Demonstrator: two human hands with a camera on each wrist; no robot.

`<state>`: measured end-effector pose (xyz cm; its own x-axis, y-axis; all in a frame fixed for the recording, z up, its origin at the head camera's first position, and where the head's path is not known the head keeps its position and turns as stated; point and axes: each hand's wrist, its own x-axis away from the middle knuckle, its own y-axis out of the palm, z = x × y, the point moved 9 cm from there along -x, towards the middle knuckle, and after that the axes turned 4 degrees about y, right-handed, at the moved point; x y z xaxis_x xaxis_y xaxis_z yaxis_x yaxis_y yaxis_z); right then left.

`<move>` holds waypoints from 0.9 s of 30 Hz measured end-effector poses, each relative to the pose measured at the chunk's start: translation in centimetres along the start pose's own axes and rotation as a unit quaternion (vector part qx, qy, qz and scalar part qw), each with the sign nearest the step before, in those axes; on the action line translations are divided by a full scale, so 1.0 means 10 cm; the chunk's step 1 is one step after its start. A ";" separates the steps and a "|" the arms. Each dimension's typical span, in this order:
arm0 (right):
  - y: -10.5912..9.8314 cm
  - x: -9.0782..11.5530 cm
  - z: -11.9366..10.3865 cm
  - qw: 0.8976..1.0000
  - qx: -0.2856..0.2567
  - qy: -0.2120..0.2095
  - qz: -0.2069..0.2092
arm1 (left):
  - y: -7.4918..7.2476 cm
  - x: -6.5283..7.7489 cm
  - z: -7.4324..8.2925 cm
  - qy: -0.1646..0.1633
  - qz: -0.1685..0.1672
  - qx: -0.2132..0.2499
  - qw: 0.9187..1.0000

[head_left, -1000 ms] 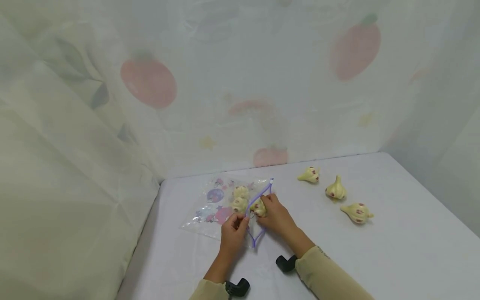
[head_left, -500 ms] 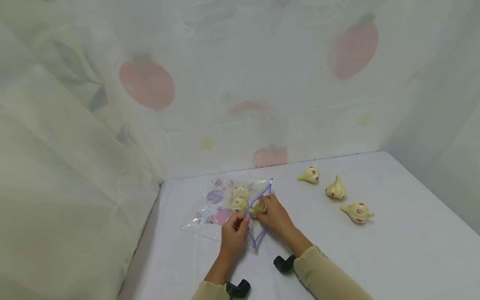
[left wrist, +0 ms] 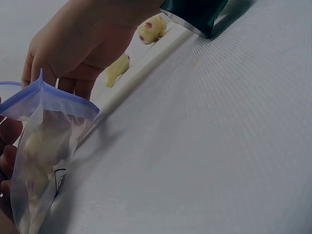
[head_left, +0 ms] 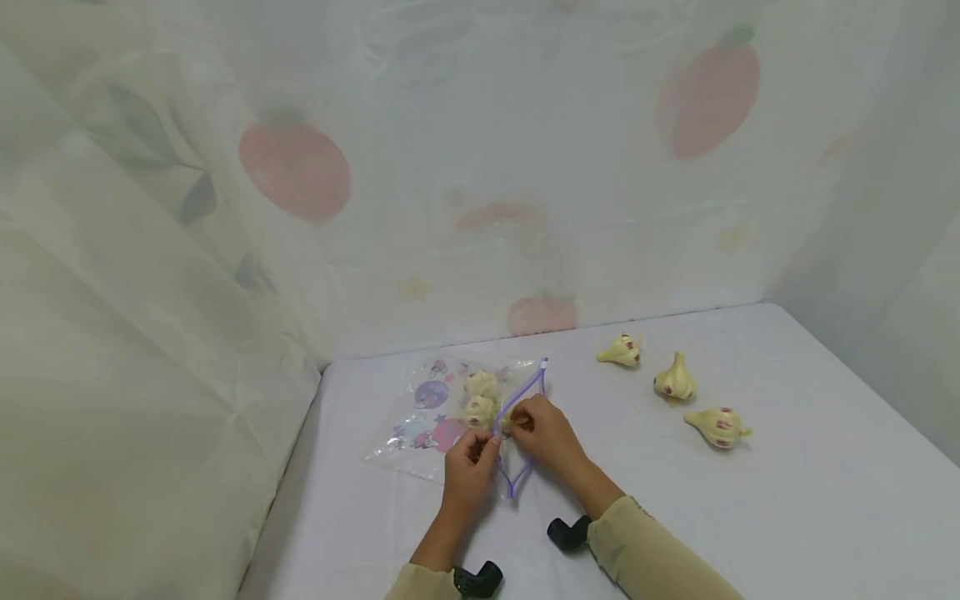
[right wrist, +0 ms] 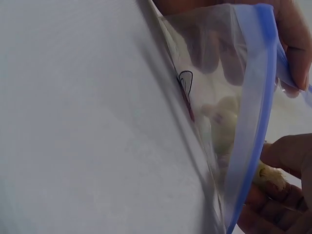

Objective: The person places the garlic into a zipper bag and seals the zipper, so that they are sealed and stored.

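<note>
Garlic bulb (head_left: 506, 422) shifted deeper into mouth of clear bag (head_left: 408, 450) – mostly hidden now. Head view: left hand (head_left: 469, 467) pinching bag rim, right hand (head_left: 549, 433) pinching bulb; two bagged bulbs (head_left: 478, 412) alongside; three loose bulbs (head_left: 674, 382) on worktop (head_left: 810, 475). Left wrist view: right hand's fingertips hidden behind purple zip (left wrist: 73, 99). Right wrist view: bulb's root end between thumb and fingers.

Most of the garlic bulb (right wrist: 271, 177) at the fingers of the right hand (head_left: 551, 433) is hidden in the head view; in the left wrist view those fingertips are lost behind the plastic bag (head_left: 447, 433). Ahead of them, the bagged bulbs (right wrist: 224, 129) look blurred. Behind the fingers, the left hand (head_left: 467, 473) is cut off by the left wrist view's left edge, both sleeves (head_left: 660, 554) by the head view's bottom.
</note>
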<state>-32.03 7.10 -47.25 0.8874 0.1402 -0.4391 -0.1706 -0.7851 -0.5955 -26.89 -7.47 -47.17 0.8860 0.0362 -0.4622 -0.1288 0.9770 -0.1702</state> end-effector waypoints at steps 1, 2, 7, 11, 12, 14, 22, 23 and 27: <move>0.01 0.00 -0.02 1.000 -0.005 -0.010 -0.006 | 0.00 0.00 0.00 0.000 0.001 -0.001 1.000; 0.02 0.00 -0.04 1.000 -0.011 -0.017 -0.012 | 0.00 0.00 0.00 0.001 0.001 -0.003 1.000; 0.07 0.00 -0.09 0.998 -0.031 -0.035 -0.031 | 0.02 0.00 -0.01 0.000 0.003 -0.004 1.000; 0.16 -0.01 -0.08 0.998 -0.022 -0.036 -0.056 | 0.03 0.00 -0.01 -0.002 0.000 -0.003 1.000; 0.19 -0.02 -0.07 0.997 -0.020 -0.033 -0.065 | 0.04 0.00 0.00 -0.003 0.000 -0.003 1.000; 0.26 -0.03 -0.04 0.996 -0.016 -0.025 -0.088 | 0.04 0.00 0.01 -0.002 -0.001 -0.002 1.000; 0.46 -0.07 -0.01 0.990 0.003 -0.035 -0.140 | 0.04 0.00 0.03 -0.009 -0.007 -0.001 1.000; 0.46 -0.07 -0.02 0.989 0.006 -0.038 -0.142 | 0.04 0.00 0.03 -0.010 -0.007 -0.001 1.000; 0.43 -0.06 -0.02 0.987 0.008 -0.036 -0.156 | 0.04 0.01 0.04 -0.004 -0.002 -0.002 1.000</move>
<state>-33.23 3.52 -49.38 0.8653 0.4161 -0.2795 0.0982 -0.6876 -0.7194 -26.72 -7.01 -46.96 0.8904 0.0336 -0.4539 -0.1262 0.9764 -0.1753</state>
